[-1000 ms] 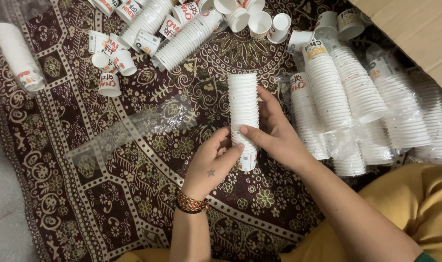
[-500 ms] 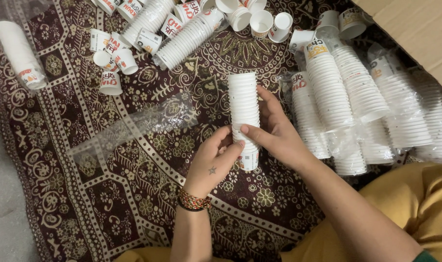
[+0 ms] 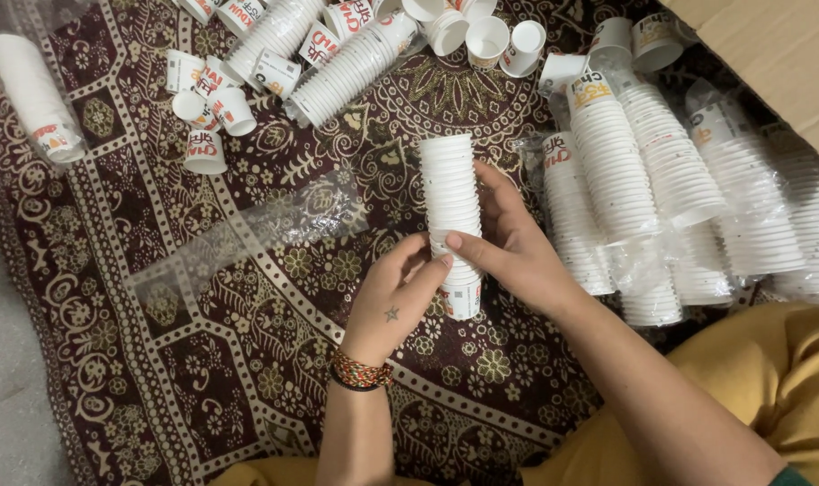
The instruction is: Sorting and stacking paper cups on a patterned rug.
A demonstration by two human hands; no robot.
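Both hands are wrapped around one stack of white paper cups held over the patterned carpet, roughly dead centre of the view. The left hand is curled closed at the lower end, fingertips pinching around the bottom cup, the one with the printed band. The right hand grips the stack from the 3 o'clock side, thumb pressed across the front, fingers behind.

My take on doing this bit cleanly: keep the right hand as the anchor, holding the main body of the stack firmly but not squashing it, since thin paper walls dent easily. Let the left hand do the fine work at the bottom end, with a slight twist rather than a straight yank, because nested cups tend to stick and come off in twos. Keep the stack straight too; if it bends, the rims jam.

Around it: a clear plastic sleeve lies flat on the carpet at about 9 o'clock from the hands, close by. Wrapped stacks of cups are piled at 2 to 3 o'clock, just beside the right hand. Loose cups sit scattered at 10 o'clock, well apart, with another long stack at 11 to 12 o'clock. A cardboard box edge shows in the top right corner.
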